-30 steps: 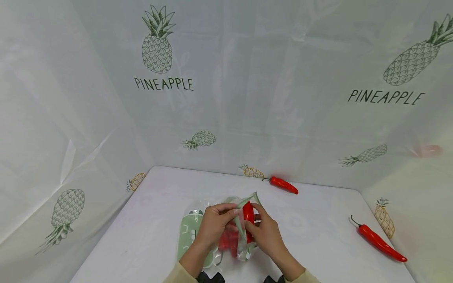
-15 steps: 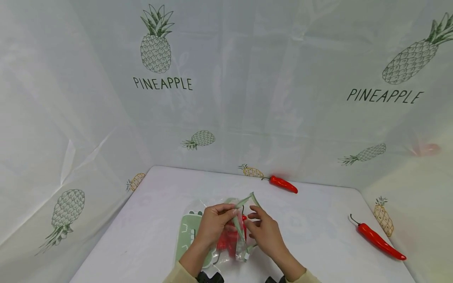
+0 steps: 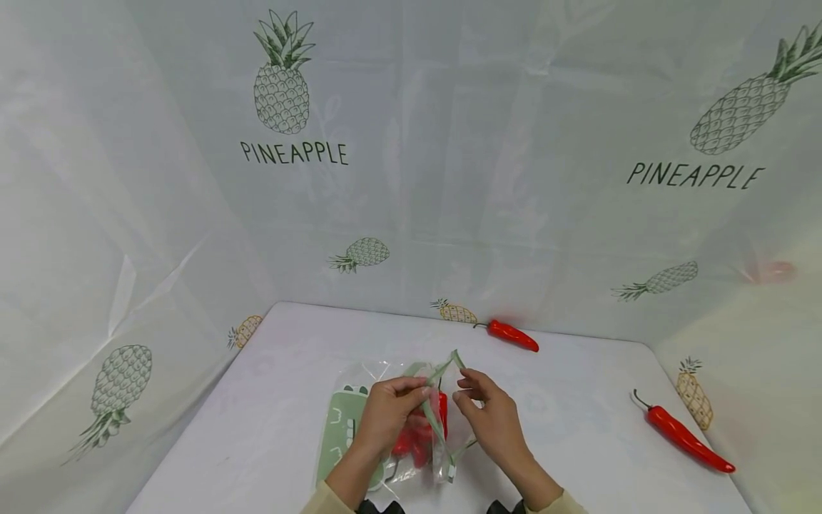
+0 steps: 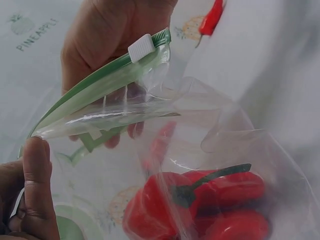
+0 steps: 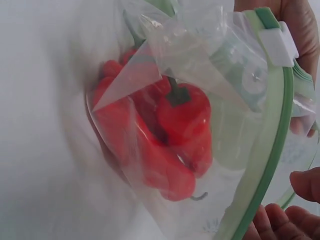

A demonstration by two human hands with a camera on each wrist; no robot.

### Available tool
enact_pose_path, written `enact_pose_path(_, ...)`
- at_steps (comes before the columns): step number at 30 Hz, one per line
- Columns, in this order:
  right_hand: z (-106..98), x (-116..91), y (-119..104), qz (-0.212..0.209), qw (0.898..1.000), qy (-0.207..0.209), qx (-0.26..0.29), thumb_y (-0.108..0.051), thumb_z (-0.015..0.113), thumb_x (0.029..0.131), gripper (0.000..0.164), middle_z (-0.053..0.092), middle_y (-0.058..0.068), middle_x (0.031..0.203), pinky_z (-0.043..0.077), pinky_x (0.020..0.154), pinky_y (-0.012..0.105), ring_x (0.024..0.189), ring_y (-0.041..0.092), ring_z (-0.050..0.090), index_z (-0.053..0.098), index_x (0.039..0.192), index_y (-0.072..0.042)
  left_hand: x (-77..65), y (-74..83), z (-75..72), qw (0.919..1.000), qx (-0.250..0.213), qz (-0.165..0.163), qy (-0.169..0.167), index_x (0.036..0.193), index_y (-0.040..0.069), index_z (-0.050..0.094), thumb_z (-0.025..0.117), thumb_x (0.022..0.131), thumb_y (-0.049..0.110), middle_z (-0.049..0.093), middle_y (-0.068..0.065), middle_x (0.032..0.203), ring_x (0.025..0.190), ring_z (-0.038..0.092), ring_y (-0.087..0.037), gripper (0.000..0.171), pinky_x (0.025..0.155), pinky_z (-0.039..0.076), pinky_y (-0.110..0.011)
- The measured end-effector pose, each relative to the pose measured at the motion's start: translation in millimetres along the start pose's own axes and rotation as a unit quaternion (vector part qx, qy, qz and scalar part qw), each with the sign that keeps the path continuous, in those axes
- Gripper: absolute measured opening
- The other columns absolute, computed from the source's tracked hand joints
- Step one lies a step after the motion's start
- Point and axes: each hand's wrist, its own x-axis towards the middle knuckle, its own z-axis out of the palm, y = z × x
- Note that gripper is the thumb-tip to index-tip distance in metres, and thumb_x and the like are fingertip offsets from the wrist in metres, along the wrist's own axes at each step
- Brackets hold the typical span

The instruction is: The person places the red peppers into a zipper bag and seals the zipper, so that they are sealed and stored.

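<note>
A clear slider zip bag [image 3: 442, 454] with a green zip strip stands at the table's middle, its mouth spread apart. Its white slider [image 4: 141, 48] shows in the left wrist view. Inside lie several red peppers [image 5: 185, 117] with green stems; one slim red chili pepper [image 3: 443, 412] sits upright near the mouth. My left hand [image 3: 389, 410] pinches the green rim on the left side. At the opposite side, my right hand [image 3: 493, 414] has loosely bent fingers near the rim, with thumb and fingers apart and no pepper between them.
Left of the bag is a green panel [image 3: 340, 428] with a cartoon face; whether it belongs to the bag I cannot tell. Red chili peppers lie on the white table [image 3: 244, 414]: one at the back edge [image 3: 512, 335], one at the right [image 3: 688, 437]. A pineapple-printed curtain [image 3: 488, 178] surrounds the table.
The chili pepper that my right hand held at the bag's mouth has gone down into the bag. My right hand has let it go and drawn back to the right.
</note>
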Motion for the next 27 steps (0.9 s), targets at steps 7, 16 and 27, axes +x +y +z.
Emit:
enact_pose_path(7, -3, 2, 1, -0.001, 1.000, 0.004, -0.004, -0.021, 0.075, 0.099, 0.041, 0.076, 0.005, 0.122, 0.061, 0.088, 0.032, 0.107, 0.016, 0.073, 0.066, 0.139, -0.016, -0.5, -2.0, 0.0, 0.9997, 0.022, 0.012, -0.004, 0.121, -0.005, 0.075, 0.079, 0.095, 0.011, 0.079, -0.014, 0.102, 0.066, 0.069, -0.011, 0.030, 0.057, 0.064, -0.026)
enact_pose_path(16, -15, 5, 1, -0.003, 1.000, 0.025, -0.003, -0.019, 0.075, 0.100, 0.039, 0.076, 0.003, 0.121, 0.059, 0.086, 0.027, 0.109, 0.018, 0.071, 0.067, 0.138, -0.016, -1.6, -2.6, -0.3, 0.9995, 0.026, 0.013, -0.009, 0.122, -0.004, 0.076, 0.079, 0.095, 0.011, 0.079, -0.015, 0.103, 0.066, 0.069, -0.010, 0.030, 0.059, 0.065, -0.027)
enact_pose_path(27, -39, 14, 9, -0.011, 0.998, 0.064, -0.011, -0.017, 0.074, 0.100, 0.036, 0.077, 0.005, 0.121, 0.059, 0.087, 0.025, 0.110, 0.022, 0.072, 0.069, 0.135, -0.013, 1.2, -8.3, -0.2, 0.9997, -0.012, -0.010, -0.018, 0.121, -0.007, 0.074, 0.082, 0.093, 0.011, 0.079, -0.011, 0.099, 0.063, 0.068, -0.009, 0.034, 0.058, 0.064, -0.026)
